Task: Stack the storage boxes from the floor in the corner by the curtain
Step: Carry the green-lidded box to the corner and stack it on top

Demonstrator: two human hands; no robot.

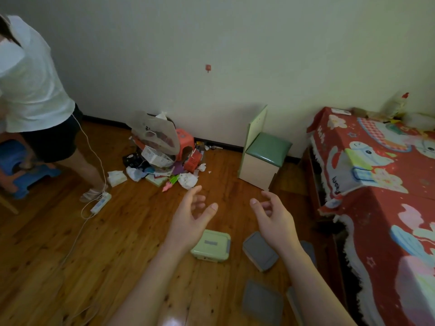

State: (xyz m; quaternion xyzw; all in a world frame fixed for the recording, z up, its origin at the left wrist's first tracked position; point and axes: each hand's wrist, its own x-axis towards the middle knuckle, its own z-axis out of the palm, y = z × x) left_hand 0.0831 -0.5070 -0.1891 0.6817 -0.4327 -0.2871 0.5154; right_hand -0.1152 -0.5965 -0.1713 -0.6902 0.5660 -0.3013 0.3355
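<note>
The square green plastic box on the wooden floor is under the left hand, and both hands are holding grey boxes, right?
Not quite. The head view shows both hands, left and right, empty above the wooden floor. The square green plastic box is under the left hand.

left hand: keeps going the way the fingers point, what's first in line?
Probably the crumpled white paper at the near edge of the rubbish pile, just beyond the left hand; the hand is above the floor, so depth is unclear.
</note>
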